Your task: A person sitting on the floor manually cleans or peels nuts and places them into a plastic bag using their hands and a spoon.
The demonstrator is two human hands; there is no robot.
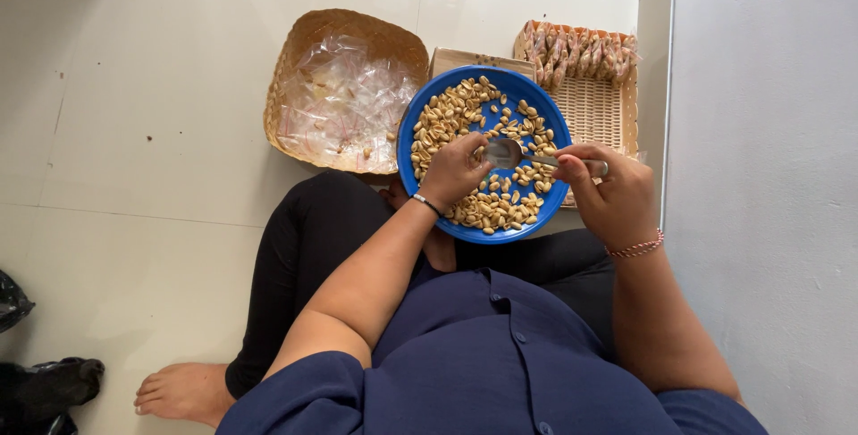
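A round blue plate (529, 95) full of peanuts (442, 118) rests on my lap. My right hand (608, 194) grips the handle of a metal spoon (511, 152), whose bowl lies over the middle of the plate. My left hand (454, 171) hovers over the peanuts beside the spoon's bowl, fingers pinched together at it; whether it holds a peanut is hidden.
A woven basket (304, 42) with small clear plastic bags sits on the white tiled floor to the left. A flat wicker tray (599, 109) holds a row of filled packets (581, 50) at its far edge. A grey wall (760, 176) runs on the right. Dark items (45, 390) lie bottom left.
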